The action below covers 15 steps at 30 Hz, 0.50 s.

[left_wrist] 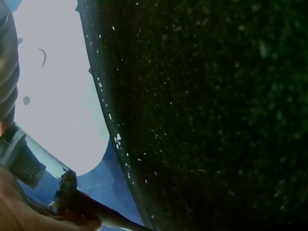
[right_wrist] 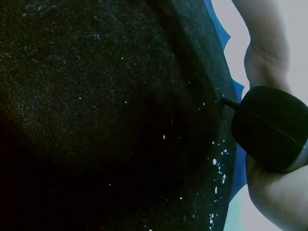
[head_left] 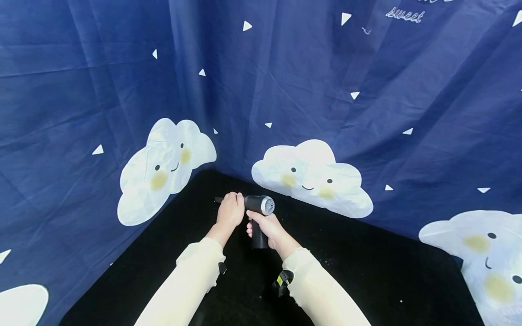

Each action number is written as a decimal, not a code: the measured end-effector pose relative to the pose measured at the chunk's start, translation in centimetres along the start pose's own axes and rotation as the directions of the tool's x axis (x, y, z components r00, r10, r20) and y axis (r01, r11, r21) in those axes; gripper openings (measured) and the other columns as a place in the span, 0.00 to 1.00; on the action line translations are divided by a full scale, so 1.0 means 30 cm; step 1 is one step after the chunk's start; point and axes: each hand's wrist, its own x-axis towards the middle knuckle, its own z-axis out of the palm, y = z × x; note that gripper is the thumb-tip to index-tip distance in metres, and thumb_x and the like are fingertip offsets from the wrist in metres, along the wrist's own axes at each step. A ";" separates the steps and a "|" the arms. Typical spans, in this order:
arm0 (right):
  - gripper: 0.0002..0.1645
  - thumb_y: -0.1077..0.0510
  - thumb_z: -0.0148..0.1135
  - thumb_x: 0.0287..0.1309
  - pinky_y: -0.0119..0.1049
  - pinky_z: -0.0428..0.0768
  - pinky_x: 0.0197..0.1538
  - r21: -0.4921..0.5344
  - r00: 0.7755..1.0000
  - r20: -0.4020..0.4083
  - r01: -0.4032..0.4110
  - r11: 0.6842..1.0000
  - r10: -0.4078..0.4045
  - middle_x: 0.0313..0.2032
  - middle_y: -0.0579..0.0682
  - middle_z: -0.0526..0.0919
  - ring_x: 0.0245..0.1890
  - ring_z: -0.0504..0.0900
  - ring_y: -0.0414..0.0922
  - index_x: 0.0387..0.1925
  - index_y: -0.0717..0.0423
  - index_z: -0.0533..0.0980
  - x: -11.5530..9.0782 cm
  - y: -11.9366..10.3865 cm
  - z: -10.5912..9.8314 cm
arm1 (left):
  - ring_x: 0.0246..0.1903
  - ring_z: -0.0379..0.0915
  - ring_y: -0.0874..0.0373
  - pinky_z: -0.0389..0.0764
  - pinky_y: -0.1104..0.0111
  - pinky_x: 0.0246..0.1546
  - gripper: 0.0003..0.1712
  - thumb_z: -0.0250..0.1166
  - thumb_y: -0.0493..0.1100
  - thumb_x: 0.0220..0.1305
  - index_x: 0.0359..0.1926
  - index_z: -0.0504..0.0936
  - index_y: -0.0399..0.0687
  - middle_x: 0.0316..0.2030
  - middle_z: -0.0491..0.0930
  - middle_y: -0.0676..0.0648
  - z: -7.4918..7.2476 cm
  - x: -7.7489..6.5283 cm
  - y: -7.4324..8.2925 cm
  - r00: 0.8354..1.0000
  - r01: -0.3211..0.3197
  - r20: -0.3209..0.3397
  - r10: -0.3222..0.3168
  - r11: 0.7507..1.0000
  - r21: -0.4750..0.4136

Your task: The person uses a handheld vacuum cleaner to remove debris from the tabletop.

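Note:
Both hands are on a black handheld vacuum cleaner (head_left: pixel 256 203) with a silver vented end. My right hand (head_left: pixel 266 226) grips its handle (head_left: pixel 259 237), fingers curled round it. My left hand (head_left: pixel 231 209) holds the front part of the body, just behind a slim dark nozzle (head_left: pixel 218 199). In the left wrist view, a ribbed filter (left_wrist: pixel 26 166) shows through the clear section, and the nozzle (left_wrist: pixel 108 214) reaches toward the black surface's edge. The handle's base (right_wrist: pixel 269 127) fills the right side of the right wrist view, hiding part of the hands.
A black fuzzy surface (head_left: pixel 346 280) lies beneath, with white specks (right_wrist: pixel 216 163) scattered near its edge. Blue fabric (head_left: pixel 293 81) printed with smiling clouds (head_left: pixel 314 181) and white triangles hangs behind and to the left.

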 end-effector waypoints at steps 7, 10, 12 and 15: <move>0.20 0.51 0.66 0.63 0.33 0.82 0.30 -0.018 1.000 0.017 0.004 1.000 -0.003 0.22 0.50 0.79 0.21 0.81 0.41 0.41 0.65 0.74 -0.006 0.001 -0.001 | 0.53 0.73 0.36 0.71 0.48 0.58 0.31 0.38 0.53 0.78 0.54 0.76 0.31 0.50 0.76 0.33 -0.011 -0.017 0.003 1.000 0.016 -0.001 -0.016 1.000 -0.008; 0.23 0.50 0.66 0.62 0.34 0.83 0.31 -0.019 1.000 0.025 -0.001 1.000 0.001 0.23 0.50 0.79 0.22 0.81 0.42 0.43 0.67 0.74 -0.009 -0.004 -0.002 | 0.54 0.73 0.36 0.71 0.49 0.58 0.31 0.39 0.53 0.78 0.54 0.76 0.31 0.51 0.76 0.33 -0.017 -0.018 0.008 1.000 0.024 0.007 -0.024 1.000 -0.018; 0.21 0.49 0.67 0.62 0.34 0.83 0.31 -0.022 1.000 0.025 -0.009 1.000 0.010 0.23 0.50 0.79 0.22 0.81 0.42 0.41 0.65 0.75 -0.011 -0.012 -0.005 | 0.55 0.72 0.37 0.71 0.49 0.59 0.32 0.38 0.54 0.78 0.54 0.75 0.30 0.51 0.76 0.33 -0.024 -0.014 0.012 0.999 0.033 0.032 -0.033 0.999 -0.020; 0.18 0.49 0.66 0.63 0.34 0.83 0.30 -0.035 0.999 0.026 -0.019 0.999 0.019 0.23 0.51 0.79 0.22 0.81 0.42 0.37 0.60 0.76 -0.014 -0.032 -0.012 | 0.56 0.72 0.38 0.70 0.49 0.60 0.34 0.37 0.56 0.78 0.55 0.76 0.30 0.53 0.76 0.33 -0.046 0.002 0.023 0.993 0.055 0.101 -0.053 0.998 -0.018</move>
